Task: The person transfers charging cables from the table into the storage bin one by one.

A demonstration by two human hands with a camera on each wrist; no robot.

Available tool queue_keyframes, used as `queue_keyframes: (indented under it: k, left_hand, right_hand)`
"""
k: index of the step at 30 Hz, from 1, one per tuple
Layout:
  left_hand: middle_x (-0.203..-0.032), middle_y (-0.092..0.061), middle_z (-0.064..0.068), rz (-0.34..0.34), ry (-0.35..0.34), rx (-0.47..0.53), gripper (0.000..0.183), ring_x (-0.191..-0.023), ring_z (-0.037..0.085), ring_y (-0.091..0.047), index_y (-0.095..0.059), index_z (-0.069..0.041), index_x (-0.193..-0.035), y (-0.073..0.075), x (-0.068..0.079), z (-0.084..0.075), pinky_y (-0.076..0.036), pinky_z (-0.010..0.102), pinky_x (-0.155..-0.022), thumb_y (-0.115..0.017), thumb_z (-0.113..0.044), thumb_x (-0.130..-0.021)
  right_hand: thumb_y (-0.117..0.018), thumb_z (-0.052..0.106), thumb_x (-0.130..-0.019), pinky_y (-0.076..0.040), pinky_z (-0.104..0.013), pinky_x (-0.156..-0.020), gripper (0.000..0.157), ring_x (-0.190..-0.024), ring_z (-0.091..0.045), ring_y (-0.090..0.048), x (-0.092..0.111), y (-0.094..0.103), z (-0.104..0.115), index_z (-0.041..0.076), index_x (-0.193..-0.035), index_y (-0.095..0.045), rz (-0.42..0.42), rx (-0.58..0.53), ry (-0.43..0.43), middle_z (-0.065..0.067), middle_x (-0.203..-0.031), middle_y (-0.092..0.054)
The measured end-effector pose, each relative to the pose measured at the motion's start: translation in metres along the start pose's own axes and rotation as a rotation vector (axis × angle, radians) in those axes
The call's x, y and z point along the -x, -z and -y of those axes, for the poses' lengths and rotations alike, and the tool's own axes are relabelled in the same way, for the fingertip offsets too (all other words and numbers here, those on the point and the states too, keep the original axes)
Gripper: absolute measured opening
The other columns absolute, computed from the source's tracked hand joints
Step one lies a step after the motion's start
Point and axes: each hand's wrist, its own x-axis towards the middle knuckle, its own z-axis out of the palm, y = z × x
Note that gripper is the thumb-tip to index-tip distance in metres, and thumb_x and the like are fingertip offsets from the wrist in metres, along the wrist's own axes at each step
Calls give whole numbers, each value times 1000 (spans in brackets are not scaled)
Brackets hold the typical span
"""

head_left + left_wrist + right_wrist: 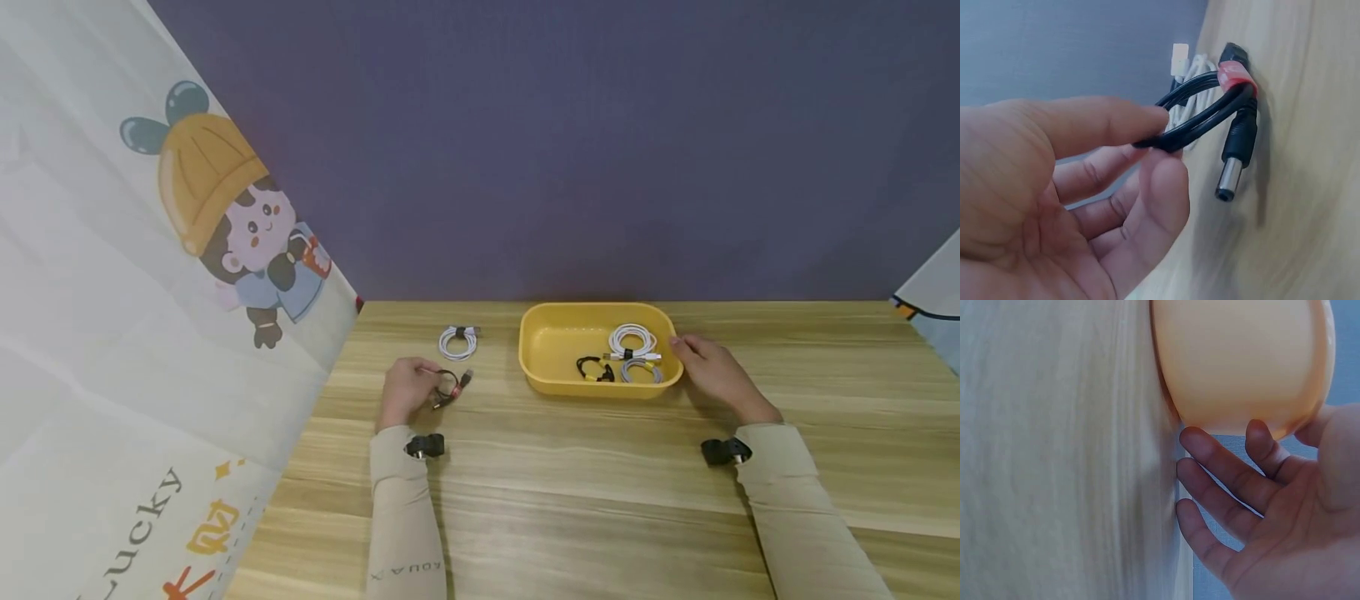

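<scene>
Near the left edge of the counter, the left hand pinches the loop of a black cable; its plugs stick out loose, so a slack pinch could drop it. The right hand, most fingers extended, lightly grips the right end of the yellow tray; an uneven pull might tip the coiled cables inside. By the back edge lies a white cable, which the plugs could snag.
</scene>
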Motion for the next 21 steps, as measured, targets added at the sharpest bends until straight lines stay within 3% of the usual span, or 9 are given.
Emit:
queue_keyframes:
  k: [7, 15, 21]
  left_hand:
    - [-85, -75, 11, 30, -47, 131, 15, -60, 15, -65, -77, -4, -103, -5, -2, -5, -59, 29, -59, -74, -9, -89]
    - [-89, -75, 9, 29, -75, 268, 17, -77, 31, -71, -77, -5, -106, -10, -3, -15, -64, 41, -70, -76, -7, -89]
    - [-92, -75, 11, 15, -82, 342, 16, -81, 32, -71, -77, -5, -105, -12, -1, -24, -65, 45, -77, -76, -5, -90]
  right_hand:
    - [-22, 57, -109, -48, -62, -95, 76, -129, -50, -50, -4, -3, -6, -4, -152, -40, 6, -9, -6, -32, -142, -51]
    - [-21, 57, -109, -49, -58, -92, 76, -125, -47, -52, -2, -2, -3, -3, -151, -42, 3, 1, -18, -31, -139, -53]
    - [-21, 56, -109, -49, -50, -87, 75, -118, -43, -55, 0, 0, 1, -3, -149, -43, 4, 4, -21, -29, -133, -57]
